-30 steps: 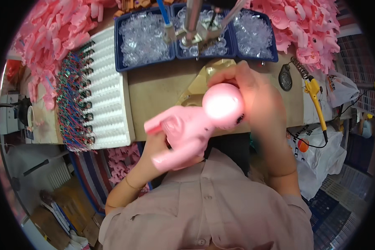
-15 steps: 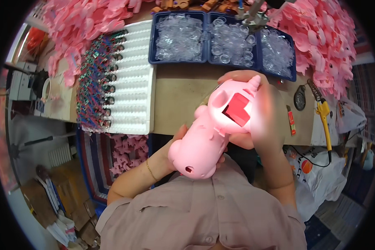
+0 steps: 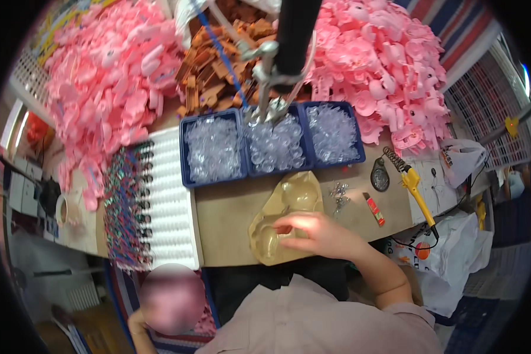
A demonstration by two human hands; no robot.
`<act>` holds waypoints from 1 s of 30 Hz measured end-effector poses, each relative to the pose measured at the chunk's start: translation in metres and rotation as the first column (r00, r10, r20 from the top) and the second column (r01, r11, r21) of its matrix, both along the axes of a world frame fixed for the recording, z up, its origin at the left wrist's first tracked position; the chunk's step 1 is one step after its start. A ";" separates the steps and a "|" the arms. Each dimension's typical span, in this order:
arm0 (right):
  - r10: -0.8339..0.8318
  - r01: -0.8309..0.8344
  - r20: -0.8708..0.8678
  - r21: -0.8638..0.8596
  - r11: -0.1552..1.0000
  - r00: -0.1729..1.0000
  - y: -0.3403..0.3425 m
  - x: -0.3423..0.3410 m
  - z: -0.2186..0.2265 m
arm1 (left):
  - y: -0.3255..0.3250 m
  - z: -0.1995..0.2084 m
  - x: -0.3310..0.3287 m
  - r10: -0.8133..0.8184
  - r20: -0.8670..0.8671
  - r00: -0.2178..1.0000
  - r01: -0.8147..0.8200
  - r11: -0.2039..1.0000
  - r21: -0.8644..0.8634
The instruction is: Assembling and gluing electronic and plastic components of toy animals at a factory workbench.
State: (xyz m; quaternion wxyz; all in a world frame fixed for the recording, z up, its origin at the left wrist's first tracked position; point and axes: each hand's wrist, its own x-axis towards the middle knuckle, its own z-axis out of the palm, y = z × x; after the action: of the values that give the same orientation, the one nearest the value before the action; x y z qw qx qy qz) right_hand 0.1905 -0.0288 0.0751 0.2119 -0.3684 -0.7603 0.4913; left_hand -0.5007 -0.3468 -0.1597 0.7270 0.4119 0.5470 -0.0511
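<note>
My right hand (image 3: 315, 235) reaches over a tan moulded holder (image 3: 301, 192) with two rounded hollows, which lies on the table in front of me. Its thumb and fingers are apart, with nothing seen between them. Down at the lower left, my left arm (image 3: 137, 323) stretches to a striped, blue-edged container (image 3: 121, 295) below the table edge. Pink moulded pieces (image 3: 205, 325) lie inside it. A blurred patch covers my left hand, so its fingers and anything in them are hidden.
A white ribbed tray (image 3: 174, 200) carries rows of wired parts (image 3: 124, 206). Behind stand blue bins (image 3: 186, 177) of clear plastic pieces, under a metal fixture (image 3: 265, 71). Pink shells (image 3: 118, 65) and brown parts (image 3: 212, 76) are heaped beyond. A yellow soldering iron (image 3: 418, 194) stands right.
The pink unicorn-like toy body is no longer held up before me. My left hand has gone down left to the container; my right has moved to the tan holder. The view has shifted.
</note>
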 end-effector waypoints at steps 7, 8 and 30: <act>-0.496 0.493 -0.078 -0.051 0.869 0.865 0.040 0.037 0.001 | 0.074 -0.081 0.110 -0.146 -0.771 0.619 0.418 0.893 0.167; -0.548 0.549 -0.025 0.021 0.836 0.836 0.057 0.044 0.008 | 0.091 -0.074 0.124 -0.136 -0.756 0.640 0.502 0.820 0.277; -0.734 0.867 -0.559 0.491 0.081 0.385 0.164 0.080 0.053 | 0.637 0.169 0.397 0.688 -0.406 0.601 0.401 0.180 0.898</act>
State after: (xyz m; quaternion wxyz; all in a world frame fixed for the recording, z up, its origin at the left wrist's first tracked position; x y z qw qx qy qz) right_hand 0.2701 0.1353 0.1284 0.6344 -0.5605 -0.5315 -0.0298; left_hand -0.1039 0.2906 0.0095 -0.0280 0.6358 0.7403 0.2165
